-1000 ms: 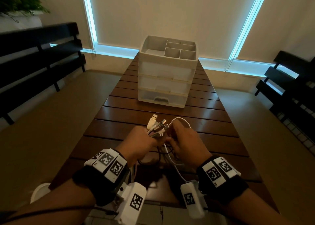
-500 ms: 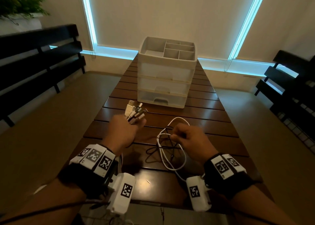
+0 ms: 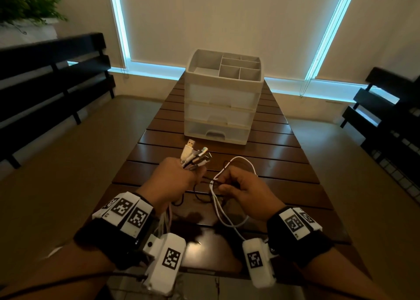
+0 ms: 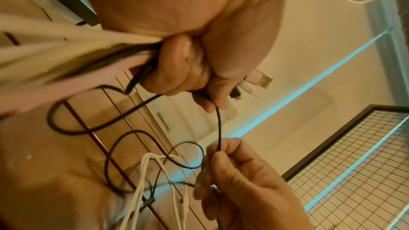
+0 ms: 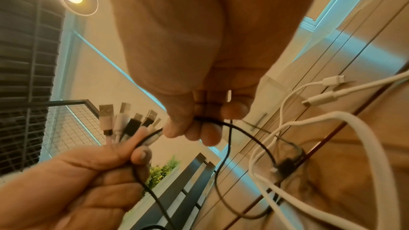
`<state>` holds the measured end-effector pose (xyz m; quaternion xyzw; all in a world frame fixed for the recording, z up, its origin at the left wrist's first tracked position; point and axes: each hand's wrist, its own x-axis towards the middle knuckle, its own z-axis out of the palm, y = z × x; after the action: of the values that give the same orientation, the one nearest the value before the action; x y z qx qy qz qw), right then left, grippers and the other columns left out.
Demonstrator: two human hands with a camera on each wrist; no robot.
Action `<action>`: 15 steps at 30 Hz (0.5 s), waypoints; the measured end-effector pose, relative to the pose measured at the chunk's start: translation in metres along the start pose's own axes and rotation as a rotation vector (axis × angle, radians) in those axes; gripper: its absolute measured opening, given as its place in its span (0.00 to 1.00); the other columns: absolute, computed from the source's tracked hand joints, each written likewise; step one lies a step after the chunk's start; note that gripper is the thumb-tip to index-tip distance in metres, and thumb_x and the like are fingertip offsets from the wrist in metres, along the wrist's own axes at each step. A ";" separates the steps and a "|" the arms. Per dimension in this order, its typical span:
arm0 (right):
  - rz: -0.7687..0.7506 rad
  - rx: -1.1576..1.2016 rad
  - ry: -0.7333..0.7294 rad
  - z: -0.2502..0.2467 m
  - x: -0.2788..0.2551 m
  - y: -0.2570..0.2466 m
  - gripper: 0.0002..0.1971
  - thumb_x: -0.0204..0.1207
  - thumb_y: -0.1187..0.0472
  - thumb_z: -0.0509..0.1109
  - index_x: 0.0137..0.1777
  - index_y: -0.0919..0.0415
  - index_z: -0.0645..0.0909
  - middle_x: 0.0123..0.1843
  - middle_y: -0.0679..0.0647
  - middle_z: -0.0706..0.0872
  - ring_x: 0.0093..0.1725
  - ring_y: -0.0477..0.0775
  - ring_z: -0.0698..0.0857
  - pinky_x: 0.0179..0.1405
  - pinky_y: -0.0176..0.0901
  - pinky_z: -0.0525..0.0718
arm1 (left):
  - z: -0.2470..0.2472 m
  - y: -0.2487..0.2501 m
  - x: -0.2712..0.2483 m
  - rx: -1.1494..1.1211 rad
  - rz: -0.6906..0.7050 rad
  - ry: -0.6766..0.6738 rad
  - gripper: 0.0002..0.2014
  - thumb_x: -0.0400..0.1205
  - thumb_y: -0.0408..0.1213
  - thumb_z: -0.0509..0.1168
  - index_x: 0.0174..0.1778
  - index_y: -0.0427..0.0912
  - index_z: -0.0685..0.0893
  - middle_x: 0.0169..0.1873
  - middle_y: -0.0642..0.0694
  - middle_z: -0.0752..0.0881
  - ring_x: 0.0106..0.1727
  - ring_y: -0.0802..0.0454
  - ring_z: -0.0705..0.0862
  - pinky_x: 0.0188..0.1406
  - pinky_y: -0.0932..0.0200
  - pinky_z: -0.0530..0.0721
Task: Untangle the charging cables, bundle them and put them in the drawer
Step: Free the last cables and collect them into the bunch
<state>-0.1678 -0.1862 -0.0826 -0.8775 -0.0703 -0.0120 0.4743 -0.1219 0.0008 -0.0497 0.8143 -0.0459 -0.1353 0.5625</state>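
My left hand (image 3: 175, 179) grips a bunch of cable ends, their USB plugs (image 3: 195, 155) fanning out above the fist; the same plugs (image 5: 128, 121) show in the right wrist view. My right hand (image 3: 236, 186) pinches a thin black cable (image 4: 219, 128) that runs up to the left fist (image 4: 188, 69), and also holds a white cable loop (image 3: 238, 161). Loose white cables (image 3: 225, 213) and black cables (image 4: 124, 148) trail onto the wooden table (image 3: 284, 163) between my wrists. The white three-drawer unit (image 3: 220, 109) stands beyond, its drawers closed.
Dark slatted benches stand left (image 3: 45, 84) and right (image 3: 391, 113) of the table. A potted plant (image 3: 25, 6) sits at the far left. The drawer unit's top tray (image 3: 227, 65) has divided compartments. White plug ends (image 5: 321, 92) lie on the table slats.
My left hand first swung left and away from the right with the plug bunch, then came back closer. The right hand stayed low, holding the black and white cable loops.
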 end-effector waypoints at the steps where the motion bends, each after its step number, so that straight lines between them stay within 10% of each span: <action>1: 0.013 -0.033 -0.011 0.001 0.000 0.002 0.05 0.80 0.61 0.68 0.47 0.50 0.80 0.48 0.51 0.88 0.46 0.48 0.88 0.49 0.45 0.89 | -0.002 0.000 0.000 -0.030 -0.019 0.028 0.09 0.79 0.43 0.72 0.37 0.43 0.87 0.11 0.56 0.74 0.14 0.62 0.69 0.15 0.66 0.66; 7: 0.075 -0.262 0.005 -0.005 0.001 0.015 0.12 0.83 0.59 0.64 0.42 0.39 0.73 0.46 0.41 0.84 0.45 0.35 0.81 0.42 0.29 0.75 | -0.017 0.004 0.009 -0.141 -0.093 0.195 0.08 0.81 0.43 0.71 0.42 0.42 0.85 0.23 0.49 0.74 0.26 0.53 0.70 0.25 0.60 0.66; 11: 0.074 -0.252 0.088 -0.005 0.003 0.015 0.08 0.83 0.62 0.64 0.49 0.54 0.84 0.45 0.45 0.87 0.45 0.38 0.83 0.42 0.29 0.76 | -0.018 0.004 0.010 0.042 0.076 0.339 0.05 0.81 0.38 0.70 0.48 0.40 0.87 0.30 0.50 0.80 0.34 0.51 0.80 0.29 0.60 0.74; 15: 0.009 -0.369 0.067 0.002 0.004 0.010 0.12 0.80 0.66 0.63 0.53 0.52 0.85 0.49 0.44 0.87 0.48 0.43 0.83 0.50 0.43 0.83 | 0.003 0.007 -0.005 0.057 0.228 0.216 0.11 0.80 0.39 0.72 0.31 0.49 0.81 0.21 0.58 0.79 0.23 0.63 0.77 0.19 0.72 0.69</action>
<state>-0.1622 -0.1894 -0.0922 -0.9490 -0.0472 -0.0516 0.3073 -0.1271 -0.0026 -0.0436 0.8293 -0.0808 0.0192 0.5526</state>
